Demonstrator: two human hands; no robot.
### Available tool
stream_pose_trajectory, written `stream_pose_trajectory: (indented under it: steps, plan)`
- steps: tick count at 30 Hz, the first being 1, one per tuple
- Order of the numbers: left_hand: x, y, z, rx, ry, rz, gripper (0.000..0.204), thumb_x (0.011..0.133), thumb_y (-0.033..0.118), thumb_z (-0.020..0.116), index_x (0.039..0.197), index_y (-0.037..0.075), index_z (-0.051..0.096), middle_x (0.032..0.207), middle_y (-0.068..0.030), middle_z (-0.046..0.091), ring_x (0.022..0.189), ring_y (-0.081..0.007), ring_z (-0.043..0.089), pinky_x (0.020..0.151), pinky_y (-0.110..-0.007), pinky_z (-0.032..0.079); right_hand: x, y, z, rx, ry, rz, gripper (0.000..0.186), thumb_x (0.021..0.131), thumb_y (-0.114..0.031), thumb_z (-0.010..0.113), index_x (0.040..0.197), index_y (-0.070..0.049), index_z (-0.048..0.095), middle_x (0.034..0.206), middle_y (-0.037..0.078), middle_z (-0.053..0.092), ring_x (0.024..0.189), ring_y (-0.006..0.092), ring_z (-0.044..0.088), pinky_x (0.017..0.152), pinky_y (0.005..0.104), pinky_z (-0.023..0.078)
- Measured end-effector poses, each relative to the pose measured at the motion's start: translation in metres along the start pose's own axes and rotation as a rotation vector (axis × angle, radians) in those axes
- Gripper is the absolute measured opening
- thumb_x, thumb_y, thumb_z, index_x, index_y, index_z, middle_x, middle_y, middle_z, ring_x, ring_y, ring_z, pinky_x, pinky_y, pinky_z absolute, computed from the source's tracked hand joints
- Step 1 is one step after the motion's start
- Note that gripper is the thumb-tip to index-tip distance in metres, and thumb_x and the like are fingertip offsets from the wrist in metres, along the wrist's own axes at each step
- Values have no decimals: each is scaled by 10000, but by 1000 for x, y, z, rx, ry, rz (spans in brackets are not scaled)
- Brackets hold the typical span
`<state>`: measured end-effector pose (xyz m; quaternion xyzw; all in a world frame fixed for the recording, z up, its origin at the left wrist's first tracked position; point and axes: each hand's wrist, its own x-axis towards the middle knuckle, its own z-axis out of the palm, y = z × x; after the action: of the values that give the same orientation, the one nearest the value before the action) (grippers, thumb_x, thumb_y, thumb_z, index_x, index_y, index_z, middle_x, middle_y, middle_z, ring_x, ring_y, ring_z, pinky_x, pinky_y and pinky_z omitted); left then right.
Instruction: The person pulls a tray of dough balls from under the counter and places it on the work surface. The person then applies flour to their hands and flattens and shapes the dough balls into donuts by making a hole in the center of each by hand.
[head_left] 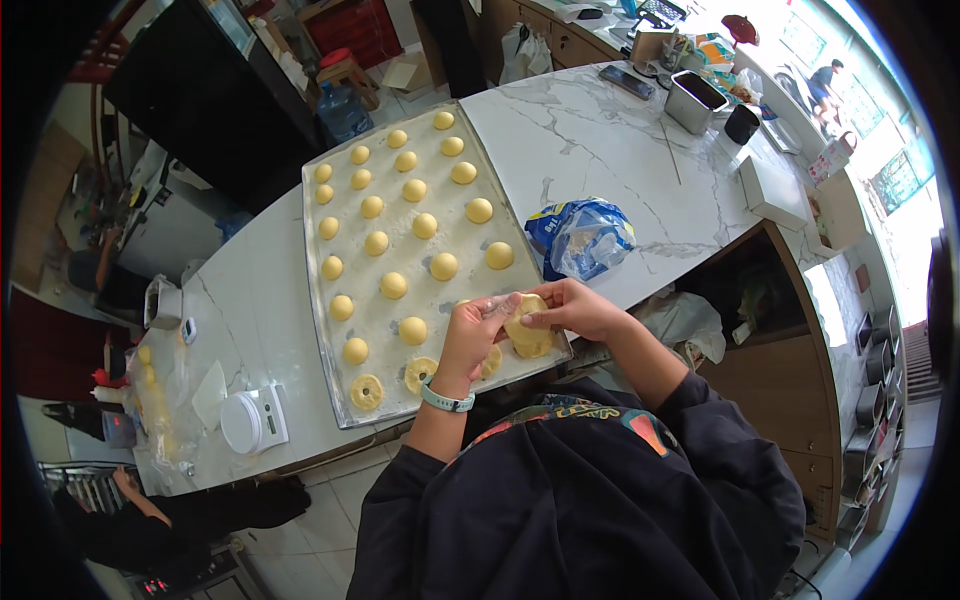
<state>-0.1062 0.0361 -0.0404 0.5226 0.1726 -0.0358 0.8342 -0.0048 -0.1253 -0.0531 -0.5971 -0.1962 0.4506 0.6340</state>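
A flattened piece of yellow dough (526, 328) is pinched between my hands above the near right corner of the tray. My left hand (478, 328), with a pale watch band on the wrist, grips its left side. Fingers of my right hand (577, 312) close on its right side, thumb on top. Under them lies a large floured baking tray (330, 300) with rows of round dough balls (425, 225). Dough rings with a hole in the middle (366, 393) sit along its near edge; my left hand partly covers one.
Right of the tray stands an opened blue and clear plastic flour bag (583, 238). A white kitchen scale (254, 419) is at the left. Toward the far right are a metal tin (695, 102), a black cup (742, 124) and a phone (627, 82). Another person's arm (140, 495) shows at lower left.
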Motion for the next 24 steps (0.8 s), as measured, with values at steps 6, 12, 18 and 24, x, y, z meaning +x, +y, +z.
stream_pose_trajectory:
  steps: [6,12,18,24]
  plan:
    - [4,-2,-34,80,400,284,291,858,200,624,1026,-37,622,973,-91,644,921,-124,593,828,-266,470,40,11,-19,-214,110,27,347,779,-122,669,1076,40,591,898,57,653,815,87,596,699,241,474]
    - [9,-29,-41,419,389,365,361,827,186,645,1078,-64,575,1044,-150,623,952,-201,608,843,-298,471,42,8,4,-950,363,-374,281,727,-72,599,996,8,623,869,207,637,750,284,632,741,351,495]
    - [17,-27,-31,1001,246,533,503,699,110,694,1145,-47,520,1132,-211,562,1060,-331,539,915,-367,431,-12,-58,-45,-1118,572,-333,217,728,30,536,912,16,651,812,202,637,754,319,634,682,379,502]
    - [44,-36,-10,1141,121,461,554,677,116,710,1169,-32,501,1191,-206,522,1100,-328,507,935,-362,415,65,-16,-77,-1353,529,-48,195,741,-19,525,891,18,642,874,227,620,839,339,612,754,392,480]
